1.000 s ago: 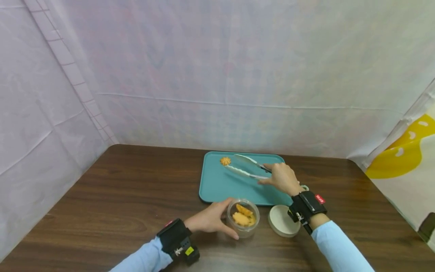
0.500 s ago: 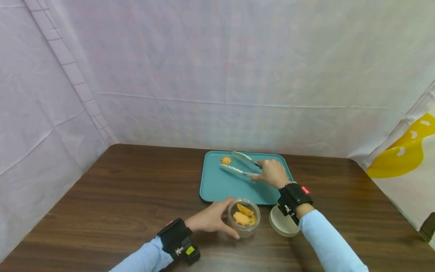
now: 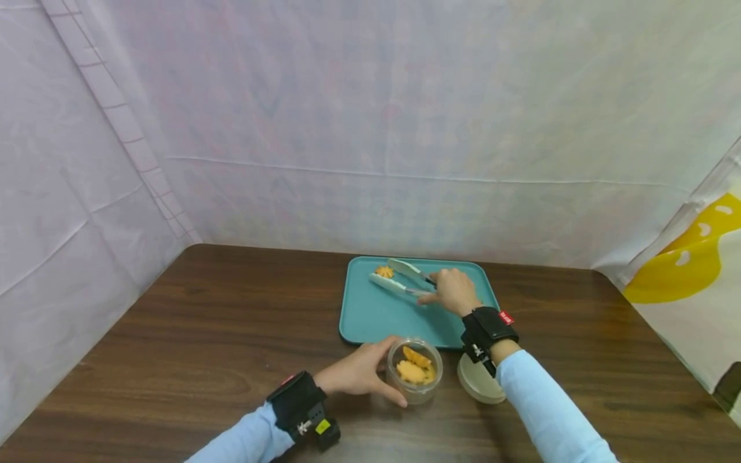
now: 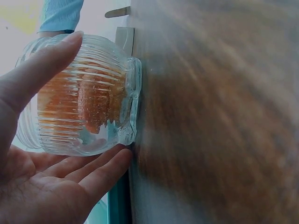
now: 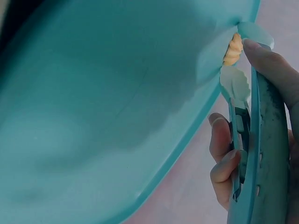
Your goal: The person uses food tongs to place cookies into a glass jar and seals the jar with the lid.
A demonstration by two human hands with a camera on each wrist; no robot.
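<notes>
A teal tray lies on the brown table. At its far left corner sits one orange cookie. My right hand grips pale tongs, whose two tips reach either side of that cookie. In the right wrist view the cookie shows between the tong tips. My left hand holds a ribbed glass jar with several cookies inside, standing just in front of the tray. The left wrist view shows my thumb and fingers curved round the jar.
A round beige lid lies on the table right of the jar, partly under my right forearm. Pale cloth walls close in at the back and left. A yellow and white sheet hangs at the right.
My right hand has carried the tongs left and away across the tray, until their tips flank the cookie. The left hand and jar have stayed put.
</notes>
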